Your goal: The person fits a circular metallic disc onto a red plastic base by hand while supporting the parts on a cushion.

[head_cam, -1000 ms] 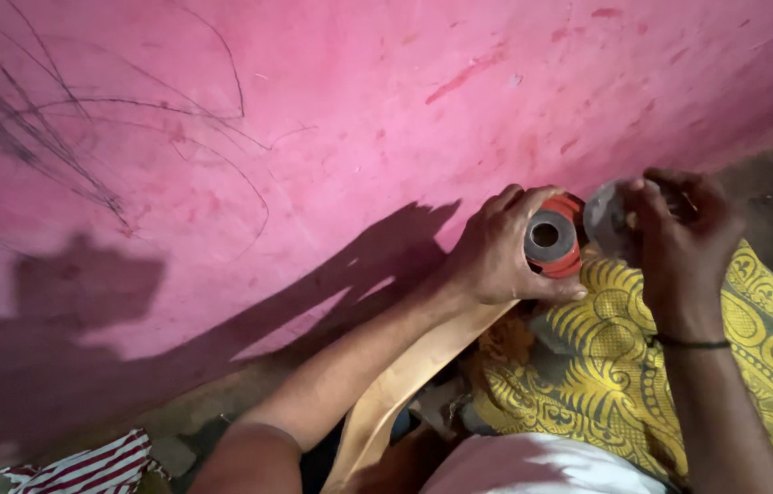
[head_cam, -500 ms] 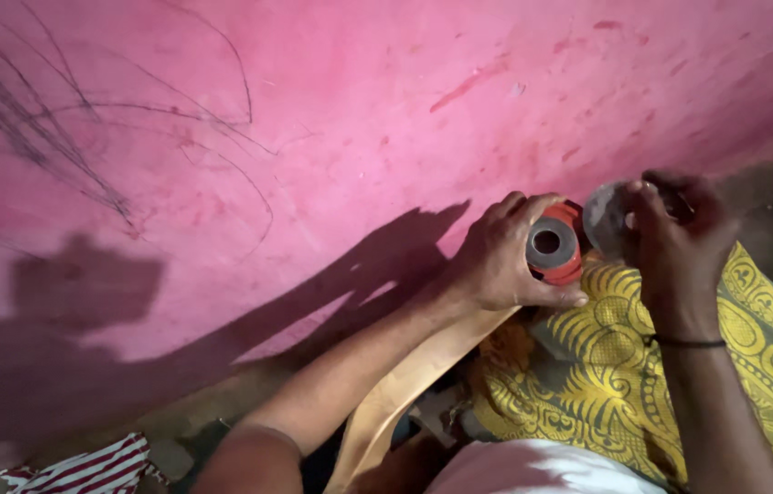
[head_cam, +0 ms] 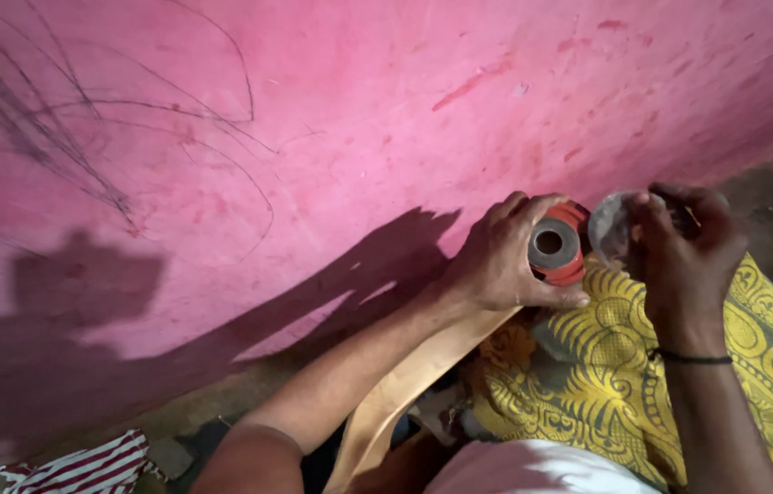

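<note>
Red-and-grey, the short cylindrical part (head_cam: 558, 245) sat clenched in your left hand (head_cam: 501, 261) against the pink plaster wall (head_cam: 331, 137), above the yellow patterned cloth (head_cam: 606, 384). Your right hand (head_cam: 683, 252) gripped a round grey disc (head_cam: 609, 229) beside it; nothing had shifted over the last second.

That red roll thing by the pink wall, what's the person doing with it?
A person sits close to a pink wall and works with both bare hands. The left hand wraps around a red roll with a grey hollow core, its open end facing the camera. The right hand holds a round greyish piece right beside the roll's end. A yellow patterned cloth lies under the hands, and a tan strap runs under the left forearm.
</note>
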